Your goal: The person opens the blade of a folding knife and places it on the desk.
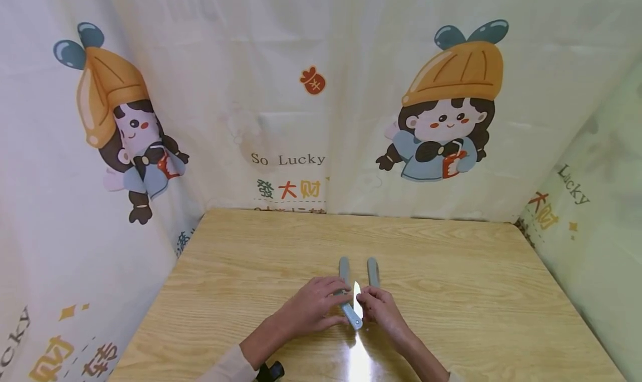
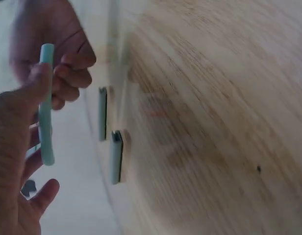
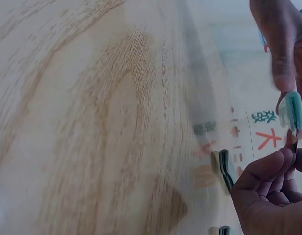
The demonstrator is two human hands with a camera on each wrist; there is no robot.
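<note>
Grey-green folding knife (image 1: 351, 309) is pinched by both the left hand (image 1: 313, 306) and right hand (image 1: 383, 309), above the wooden table (image 1: 451, 293).

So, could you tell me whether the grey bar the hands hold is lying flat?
No: both hands hold the grey bar raised off the table.

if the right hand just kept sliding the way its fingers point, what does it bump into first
Most likely the grey-green bar lying on the wooden table just beyond the right hand, whose fingers point away from the person. A second bar lies left of it. Depth is hard to judge, so it might slip past.
</note>
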